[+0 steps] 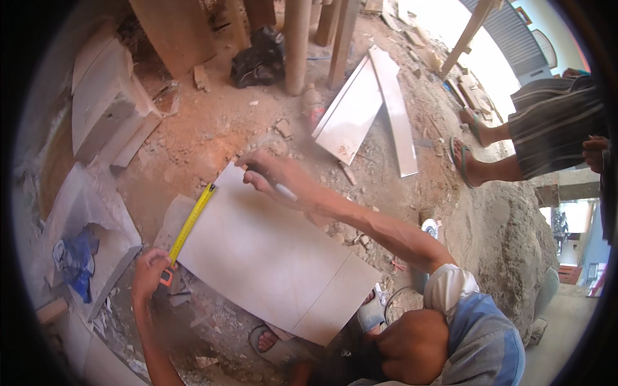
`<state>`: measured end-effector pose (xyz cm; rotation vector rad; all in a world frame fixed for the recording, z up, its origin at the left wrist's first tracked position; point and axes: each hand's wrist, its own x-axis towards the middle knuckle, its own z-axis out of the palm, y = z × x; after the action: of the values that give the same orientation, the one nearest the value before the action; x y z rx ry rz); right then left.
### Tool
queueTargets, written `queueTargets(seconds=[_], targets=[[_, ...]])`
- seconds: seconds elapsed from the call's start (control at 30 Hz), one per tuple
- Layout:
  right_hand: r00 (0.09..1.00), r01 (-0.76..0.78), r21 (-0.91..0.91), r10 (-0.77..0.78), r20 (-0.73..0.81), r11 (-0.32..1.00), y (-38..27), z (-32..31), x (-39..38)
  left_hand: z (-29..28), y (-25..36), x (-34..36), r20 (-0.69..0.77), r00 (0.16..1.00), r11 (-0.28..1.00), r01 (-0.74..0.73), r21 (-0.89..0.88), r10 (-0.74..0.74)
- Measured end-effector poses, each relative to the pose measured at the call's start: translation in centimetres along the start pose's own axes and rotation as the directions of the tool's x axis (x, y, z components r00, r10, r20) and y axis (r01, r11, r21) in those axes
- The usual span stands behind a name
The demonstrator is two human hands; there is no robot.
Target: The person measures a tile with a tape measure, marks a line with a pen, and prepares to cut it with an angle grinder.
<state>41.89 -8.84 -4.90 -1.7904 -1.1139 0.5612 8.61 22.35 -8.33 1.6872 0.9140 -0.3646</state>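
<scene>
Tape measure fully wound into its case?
No, its yellow tape stretches along the pale tile's edge from the orange case at the left hand.

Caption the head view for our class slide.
Left hand holds a yellow tape measure along one edge of a pale tile.

Dirt floor (193, 119), white slabs (353, 108), rubble (283, 128), black bag (259, 61)

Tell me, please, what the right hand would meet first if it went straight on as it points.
Probably the pale block-shaped stack, beyond the tile and reddish dirt, though the height of the right hand is unclear, so it might touch dirt sooner.
</scene>
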Motion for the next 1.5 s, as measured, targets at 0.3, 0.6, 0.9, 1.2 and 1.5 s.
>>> queueTargets(seconds=[0.3,0.6,0.9,1.2,1.5], targets=[[0.973,0.230,-0.036,-0.230,0.003,0.972,-6.8,-6.2,-4.4,1.2,-0.9,1.0,-0.008,0.998,0.996,-0.058,-0.072,0.058],[0.926,0.348,-0.295,-0.276,0.259,0.890,-21.3,-15.3,-11.1,0.0,-4.3,1.4,-0.090,0.987,0.985,-0.144,-0.096,0.135],[0.949,0.129,-0.554,0.059,0.308,0.823,-35.3,-21.4,-22.2,-2.7,-5.9,-0.3,-0.072,0.980,0.930,-0.200,-0.308,0.187],[0.822,0.093,-0.394,0.153,0.548,0.914,-28.6,-15.7,-22.1,-3.9,2.4,-9.7,0.090,0.993,0.949,-0.048,-0.312,0.080],[0.950,0.218,-0.514,-0.061,0.306,0.830,-22.9,-19.1,-19.7,8.3,12.0,-16.4,0.507,0.853,0.989,0.148,-0.008,-0.123]])
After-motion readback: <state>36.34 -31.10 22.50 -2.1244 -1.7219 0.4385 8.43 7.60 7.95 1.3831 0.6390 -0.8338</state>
